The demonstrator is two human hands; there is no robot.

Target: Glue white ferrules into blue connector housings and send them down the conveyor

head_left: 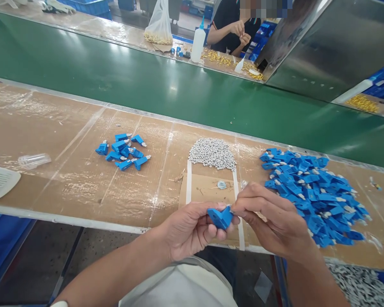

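The left hand [192,228] pinches a blue piece [220,218] between thumb and curled fingers, above the near edge of the cardboard-covered bench [73,187] and in front of the person's body. The right hand [272,217] has its thumb and fingertips pressed together at the piece's right end — whether they grip that end or something tiny is hidden.

The piece looks like moulded plastic: probably light and stiff, a little slick on its flat faces, hard to crush. The broad blue body seems the best hold; the slim pale tips seen on its like would be the weaker part.

Just beyond the hands lies a heap of small grey-white bits [212,153]. Farther out are a large blue pile [310,194] to the right and a smaller blue cluster [124,151] to the left.
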